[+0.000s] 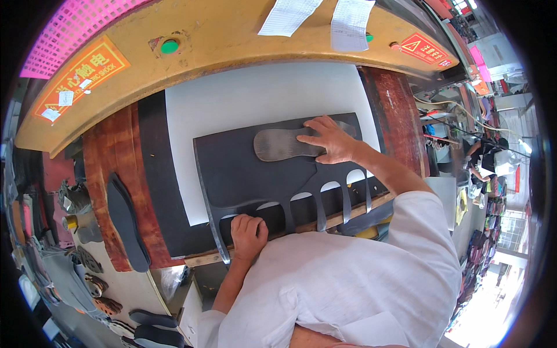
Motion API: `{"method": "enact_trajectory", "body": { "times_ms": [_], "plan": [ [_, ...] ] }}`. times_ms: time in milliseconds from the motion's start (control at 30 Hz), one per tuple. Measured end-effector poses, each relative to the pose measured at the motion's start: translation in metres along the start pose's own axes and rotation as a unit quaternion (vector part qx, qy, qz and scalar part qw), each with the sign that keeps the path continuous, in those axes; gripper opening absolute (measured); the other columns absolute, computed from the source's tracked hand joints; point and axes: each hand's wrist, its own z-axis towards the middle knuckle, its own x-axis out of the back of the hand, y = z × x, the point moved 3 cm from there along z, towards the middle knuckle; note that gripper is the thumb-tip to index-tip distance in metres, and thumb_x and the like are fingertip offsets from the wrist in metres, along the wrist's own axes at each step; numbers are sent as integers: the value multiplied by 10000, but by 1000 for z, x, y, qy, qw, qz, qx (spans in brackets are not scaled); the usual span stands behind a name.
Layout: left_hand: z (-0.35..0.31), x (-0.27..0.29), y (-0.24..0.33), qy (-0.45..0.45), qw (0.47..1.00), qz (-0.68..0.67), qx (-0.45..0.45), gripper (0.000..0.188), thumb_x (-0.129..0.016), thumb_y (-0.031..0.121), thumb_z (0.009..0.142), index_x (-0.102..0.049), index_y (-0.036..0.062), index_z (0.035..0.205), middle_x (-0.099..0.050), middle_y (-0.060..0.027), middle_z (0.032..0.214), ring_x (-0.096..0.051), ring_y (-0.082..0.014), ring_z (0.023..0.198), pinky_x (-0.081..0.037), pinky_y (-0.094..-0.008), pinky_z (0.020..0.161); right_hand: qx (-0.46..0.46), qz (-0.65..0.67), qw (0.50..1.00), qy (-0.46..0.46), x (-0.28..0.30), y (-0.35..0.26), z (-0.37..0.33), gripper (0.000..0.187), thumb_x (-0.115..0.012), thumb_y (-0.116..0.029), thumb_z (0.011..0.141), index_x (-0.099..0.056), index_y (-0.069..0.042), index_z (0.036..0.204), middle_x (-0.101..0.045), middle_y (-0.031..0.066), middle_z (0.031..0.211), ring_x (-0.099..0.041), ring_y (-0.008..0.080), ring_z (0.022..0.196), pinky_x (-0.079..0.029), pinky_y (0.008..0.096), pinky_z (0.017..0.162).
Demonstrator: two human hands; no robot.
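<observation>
A black sheet point(232, 168) with a row of rounded cut-outs along its near edge lies over a white board point(232, 95). Narrow strips of the sheet stick out between the cut-outs toward me. On the sheet's far right part rests a dark grey, sole-shaped cutting die point(277, 145). My right hand point(332, 139) spans the die from above, fingers at its far side and thumb at its near side. Curled closed, my left hand point(248, 235) is at the sheet's near edge by a left cut-out; whatever its fingers may hold is hidden.
A yellow press beam point(232, 58) with green buttons and papers crosses the far side. Black insoles point(127, 223) lie on the reddish-brown table point(96, 168) at left. More soles point(107, 304) sit on a lower surface. A person point(486, 158) is far off at right.
</observation>
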Motion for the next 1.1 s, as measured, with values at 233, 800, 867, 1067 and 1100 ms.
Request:
{"method": "enact_trajectory", "body": {
  "times_ms": [233, 800, 867, 1067, 1100],
  "plan": [
    [2, -5, 1, -27, 999, 39, -21, 143, -779, 41, 825, -718, 82, 948, -672, -94, 915, -628, -339, 939, -521, -466, 860, 18, 38, 996, 73, -16, 10, -10, 922, -968, -214, 650, -647, -321, 1508, -495, 171, 1578, -473, 414, 1436, -369, 578, 1237],
    [121, -21, -55, -4, 987, 124, -100, 138, -786, 107, 848, -749, 120, 981, -703, -57, 969, -640, -321, 1000, -507, -470, 919, -131, 95, 954, 252, 7, 55, -10, 690, -879, -280, 841, -663, -160, 1486, -589, 209, 1489, -506, 421, 1429, -424, 558, 1200],
    [136, -27, -57, -7, 984, 156, -80, 120, -772, 130, 875, -751, 118, 993, -711, -62, 1001, -635, -329, 1037, -492, -491, 946, -227, 167, 927, 249, 3, 79, -26, 679, -856, -253, 882, -638, -89, 1503, -660, 218, 1415, -607, 398, 1346, -509, 489, 1135],
    [187, -51, -68, 28, 971, 223, -79, 130, -746, 206, 924, -753, 99, 997, -714, -68, 1052, -612, -356, 1110, -470, -530, 952, -345, 271, 746, 501, 41, 166, -39, 746, -787, -150, 960, -466, 78, 1593, -780, 207, 1218, -771, 256, 1066, -599, 346, 964],
    [201, -56, -75, 49, 968, 235, -78, 150, -747, 236, 923, -747, 94, 972, -712, -77, 1054, -614, -368, 1098, -472, -526, 939, -351, 244, 730, 533, 51, 177, -33, 791, -790, -164, 963, -419, 77, 1618, -776, 218, 1220, -770, 264, 1064, -602, 361, 947]
  ]
}}
